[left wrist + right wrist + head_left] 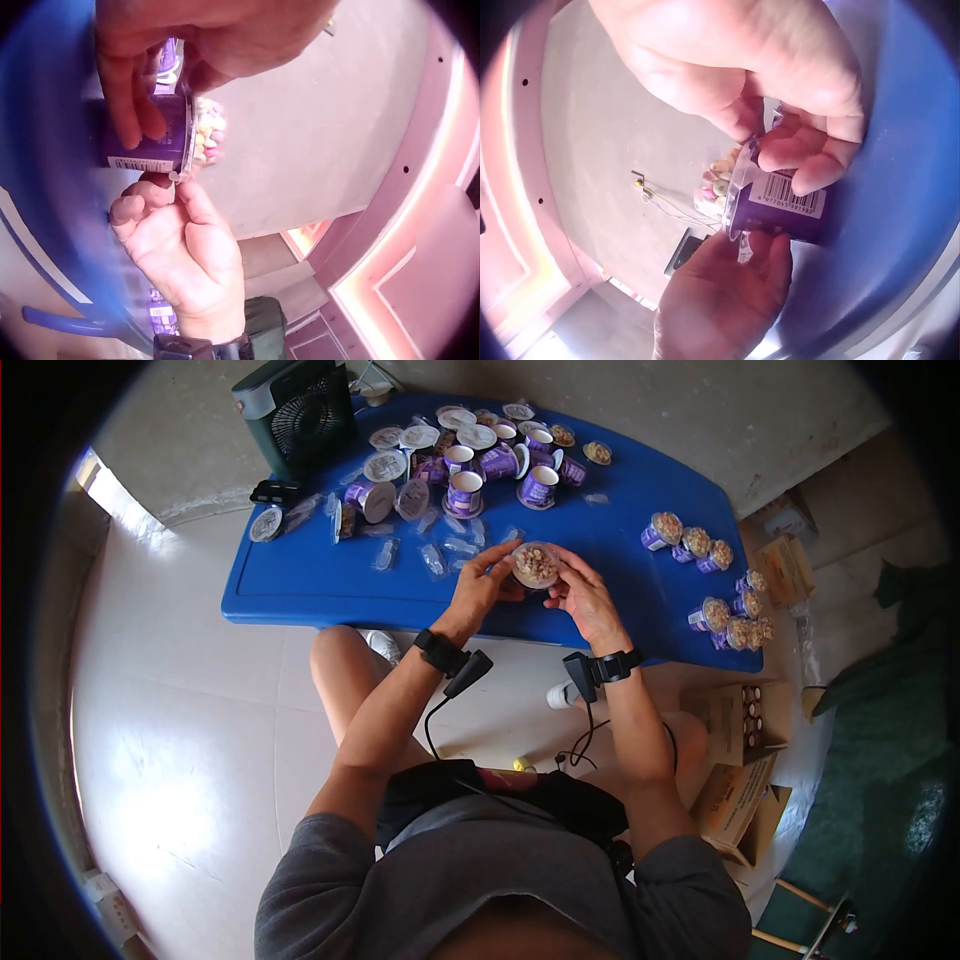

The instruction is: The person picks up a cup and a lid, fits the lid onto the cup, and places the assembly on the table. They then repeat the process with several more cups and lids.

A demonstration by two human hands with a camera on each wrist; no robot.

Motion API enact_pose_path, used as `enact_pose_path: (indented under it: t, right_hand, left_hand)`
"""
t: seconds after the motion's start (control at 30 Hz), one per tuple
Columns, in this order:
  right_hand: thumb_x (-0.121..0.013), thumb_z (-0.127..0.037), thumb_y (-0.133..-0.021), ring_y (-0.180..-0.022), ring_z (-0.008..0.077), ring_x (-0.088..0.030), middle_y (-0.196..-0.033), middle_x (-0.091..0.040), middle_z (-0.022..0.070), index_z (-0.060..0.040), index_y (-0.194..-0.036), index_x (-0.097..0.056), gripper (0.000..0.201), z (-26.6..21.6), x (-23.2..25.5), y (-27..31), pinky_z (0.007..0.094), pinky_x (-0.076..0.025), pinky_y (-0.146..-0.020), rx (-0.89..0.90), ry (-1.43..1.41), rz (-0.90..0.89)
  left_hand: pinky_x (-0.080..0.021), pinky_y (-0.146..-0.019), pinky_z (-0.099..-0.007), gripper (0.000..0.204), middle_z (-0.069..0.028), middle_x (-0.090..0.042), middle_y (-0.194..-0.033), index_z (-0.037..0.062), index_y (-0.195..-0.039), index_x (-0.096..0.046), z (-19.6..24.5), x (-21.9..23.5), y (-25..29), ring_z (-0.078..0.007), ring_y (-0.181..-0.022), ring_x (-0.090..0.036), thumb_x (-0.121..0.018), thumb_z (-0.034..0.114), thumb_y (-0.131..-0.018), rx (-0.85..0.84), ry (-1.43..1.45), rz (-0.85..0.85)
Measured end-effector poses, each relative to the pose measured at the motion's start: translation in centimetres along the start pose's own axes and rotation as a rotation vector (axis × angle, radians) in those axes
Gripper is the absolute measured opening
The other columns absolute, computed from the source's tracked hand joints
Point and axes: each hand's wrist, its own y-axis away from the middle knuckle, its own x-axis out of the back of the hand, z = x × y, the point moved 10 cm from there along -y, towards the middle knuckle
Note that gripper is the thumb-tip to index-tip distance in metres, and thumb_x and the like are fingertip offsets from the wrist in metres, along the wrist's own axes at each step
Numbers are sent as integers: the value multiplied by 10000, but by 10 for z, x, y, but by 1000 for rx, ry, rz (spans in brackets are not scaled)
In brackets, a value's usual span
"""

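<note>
The left hand and the right hand both hold one purple cup, with fingers curled around its sides. Its clear lid bulges over little colourful bits. The cup is near the front edge of the blue surface. More filled cups stand at the right, and a fan is at the far left.

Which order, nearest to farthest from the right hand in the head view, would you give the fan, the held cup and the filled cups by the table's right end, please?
1. Held cup: between both hands, touching the right hand.
2. Filled cups: to the right.
3. Fan: far left, across the table.
</note>
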Motion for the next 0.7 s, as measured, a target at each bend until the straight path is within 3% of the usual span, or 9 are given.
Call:
enact_pose_path:
  t: [0.23, 0.33, 0.43, 0.5, 0.63, 0.7]
  right_hand:
    - [-527, -217, -955, -784, 105, -559, -992, -595, 40, -81, -1289, -524, 361, 4, -5, 3, 345, -559, -703, -44, -61, -22]
    - [-509, -223, -964, -835, 123, -564, -1057, -592, 55, -54, -1299, -500, 375, 8, -9, 6, 358, -562, -746, -24, -146, -47]
    - [-521, -239, -962, -898, 135, -578, -1088, -597, 60, -24, -1271, -519, 376, 7, -13, 14, 353, -530, -817, 37, -113, -14]
    - [-536, -261, -958, -990, 143, -574, -1104, -597, 62, -18, -1247, -541, 378, -14, -20, 28, 339, -475, -896, 266, 25, 34]
    - [-525, -254, -967, -1108, 168, -539, -1185, -568, 96, 3, -1233, -545, 370, -22, -34, 43, 335, -436, -957, 274, -88, 47]
    - [-523, -294, -968, -1135, 152, -516, -1205, -559, 95, 10, -1244, -538, 411, -18, -36, 44, 322, -423, -970, 221, -159, 54]
  left_hand:
    - [-585, -674, -323, 408, -129, -630, -1011, 57, -1331, -470, 1, -5, 5, -218, -796, -667, -490, 239, -967, 95, 42, -7]
    - [-587, -696, -341, 431, -145, -607, -1068, 64, -1356, -410, -13, -14, 5, -241, -793, -671, -457, 266, -978, 179, 115, -107]
    - [-574, -770, -363, 444, -125, -563, -1181, 62, -1331, -388, -7, -21, 14, -232, -909, -646, -441, 338, -987, 121, 210, -150]
    - [-560, -810, -361, 430, -97, -533, -1207, 75, -1321, -384, 0, -21, 22, -215, -1015, -608, -441, 345, -990, 79, 251, -120]
    - [-533, -853, -344, 408, -68, -525, -1200, 81, -1289, -417, 12, -26, 32, -187, -1092, -561, -449, 356, -989, 6, 238, -173]
    - [-498, -892, -330, 411, -55, -522, -1220, 83, -1306, -423, 26, -27, 37, -161, -1094, -549, -459, 343, -989, -105, 62, -176]
